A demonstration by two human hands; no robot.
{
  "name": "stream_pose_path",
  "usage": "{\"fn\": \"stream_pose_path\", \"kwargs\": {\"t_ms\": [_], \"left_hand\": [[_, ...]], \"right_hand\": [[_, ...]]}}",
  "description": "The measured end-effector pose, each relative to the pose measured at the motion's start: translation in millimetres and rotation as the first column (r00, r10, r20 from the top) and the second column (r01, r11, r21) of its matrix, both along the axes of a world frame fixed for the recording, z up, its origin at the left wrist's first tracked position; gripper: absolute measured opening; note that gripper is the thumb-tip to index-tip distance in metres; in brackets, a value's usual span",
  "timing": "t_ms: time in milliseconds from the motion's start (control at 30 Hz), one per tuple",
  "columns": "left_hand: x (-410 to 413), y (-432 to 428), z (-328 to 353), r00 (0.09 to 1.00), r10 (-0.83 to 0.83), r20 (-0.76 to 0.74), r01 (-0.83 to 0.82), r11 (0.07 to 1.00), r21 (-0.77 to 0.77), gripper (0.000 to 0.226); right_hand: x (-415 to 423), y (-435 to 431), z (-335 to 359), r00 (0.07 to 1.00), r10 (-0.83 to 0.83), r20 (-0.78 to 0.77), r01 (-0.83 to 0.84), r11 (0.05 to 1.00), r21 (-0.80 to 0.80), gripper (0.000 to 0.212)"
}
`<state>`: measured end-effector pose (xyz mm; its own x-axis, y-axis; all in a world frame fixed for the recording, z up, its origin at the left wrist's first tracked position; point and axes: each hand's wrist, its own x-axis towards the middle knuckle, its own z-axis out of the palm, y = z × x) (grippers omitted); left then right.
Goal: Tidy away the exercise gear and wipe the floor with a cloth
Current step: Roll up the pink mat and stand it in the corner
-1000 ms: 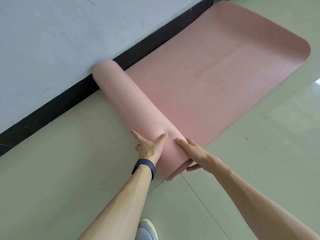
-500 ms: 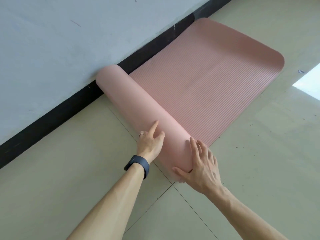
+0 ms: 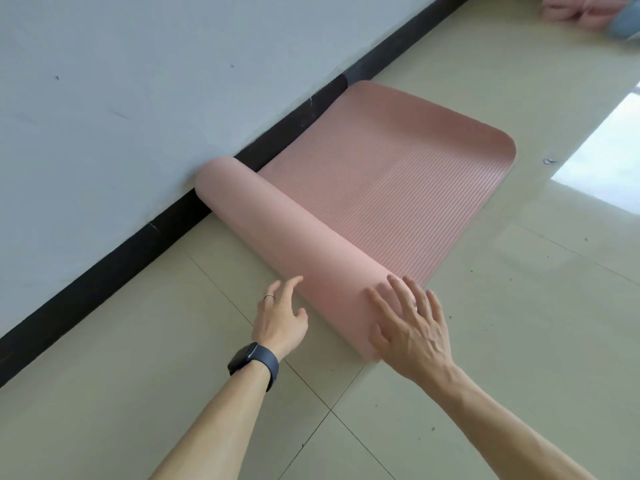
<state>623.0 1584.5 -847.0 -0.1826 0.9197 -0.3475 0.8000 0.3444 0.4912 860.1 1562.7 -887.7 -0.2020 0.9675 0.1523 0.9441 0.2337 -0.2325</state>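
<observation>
**Both hands open at the near end of a half-rolled mat**

On my feed, two bare forearms reach out nearest the camera over the tiled floor (image 3: 519, 306). The left hand (image 3: 282, 323) has a dark watch (image 3: 254, 362) on its wrist and a ring (image 3: 269, 296) on one finger. Its fingers are loose and spread, holding nothing, and the forefinger tip is at the side of the roll (image 3: 287, 237) (touching or just short, I cannot tell). The right hand (image 3: 412, 330) is flat, fingers straight and fanned, laid on the roll's near end. The pink exercise mat (image 3: 398, 174) lies on the floor along the wall (image 3: 138, 81). Its near part is wound into the roll, whose far end meets the black skirting (image 3: 104, 271). The ribbed remainder lies flat beyond. Farther off, blurred pink and blue things (image 3: 588, 8) sit at the top right corner.
</observation>
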Motion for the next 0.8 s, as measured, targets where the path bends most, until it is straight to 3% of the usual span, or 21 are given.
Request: {"fn": "stream_pose_path", "kwargs": {"t_ms": [100,233,300,433,500,567,633,667,700,733,767,800], "left_hand": [[13.8,16.8,-9.2,0.908,-0.32,-0.272,0.326,0.945,-0.022,0.075],[40.5,51.0,-9.8,0.811,-0.406,-0.421,0.422,0.905,-0.058,0.083],[52.2,70.6,-8.0,0.76,-0.425,-0.491,0.465,0.884,-0.045,0.081],[67.7,113.3,-2.3,0.67,-0.49,-0.557,0.564,0.825,-0.048,0.076],[73.0,128.2,0.8,0.659,-0.513,-0.55,0.577,0.814,-0.066,0.074],[76.8,137.2,1.4,0.678,-0.524,-0.515,0.58,0.812,-0.063,0.073],[76.4,143.1,0.3,0.695,-0.534,-0.481,0.585,0.809,-0.052,0.071],[74.7,146.1,-0.6,0.695,-0.542,-0.473,0.593,0.804,-0.049,0.071],[71.9,148.6,-1.9,0.683,-0.554,-0.476,0.605,0.794,-0.056,0.071],[68.7,150.4,-3.6,0.669,-0.568,-0.479,0.615,0.785,-0.071,0.072],[66.2,152.0,-5.4,0.662,-0.58,-0.475,0.62,0.78,-0.086,0.072],[65.2,153.4,-6.7,0.665,-0.588,-0.461,0.621,0.778,-0.095,0.073]], "right_hand": [[13.1,12.7,-0.2,0.992,-0.121,-0.027,0.122,0.991,0.05,0.038],[17.6,5.2,2.6,0.981,-0.172,-0.087,0.184,0.971,0.154,0.03],[14.3,-11.9,-5.5,0.989,-0.149,-0.02,0.15,0.982,0.119,0.045],[8.5,-33.7,-21.1,0.982,-0.117,0.15,0.136,0.982,-0.129,0.094],[8.6,-23.1,-20.5,0.976,-0.144,0.161,0.179,0.957,-0.228,0.104],[8.6,-4.7,-20.9,0.986,-0.164,0.035,0.167,0.947,-0.274,0.1],[11.5,17.0,-14.8,0.943,-0.241,-0.23,0.163,0.936,-0.312,0.086],[11.6,27.1,-7.7,0.867,-0.334,-0.371,0.204,0.915,-0.347,0.08],[9.6,35.5,0.6,0.734,-0.474,-0.486,0.309,0.87,-0.384,0.075],[5.0,44.1,9.1,0.526,-0.641,-0.558,0.448,0.767,-0.459,0.075],[-2.9,54.2,17.3,0.26,-0.778,-0.572,0.539,0.608,-0.582,0.078],[-11.1,63.5,24.4,0.043,-0.838,-0.544,0.545,0.476,-0.69,0.078]]}}
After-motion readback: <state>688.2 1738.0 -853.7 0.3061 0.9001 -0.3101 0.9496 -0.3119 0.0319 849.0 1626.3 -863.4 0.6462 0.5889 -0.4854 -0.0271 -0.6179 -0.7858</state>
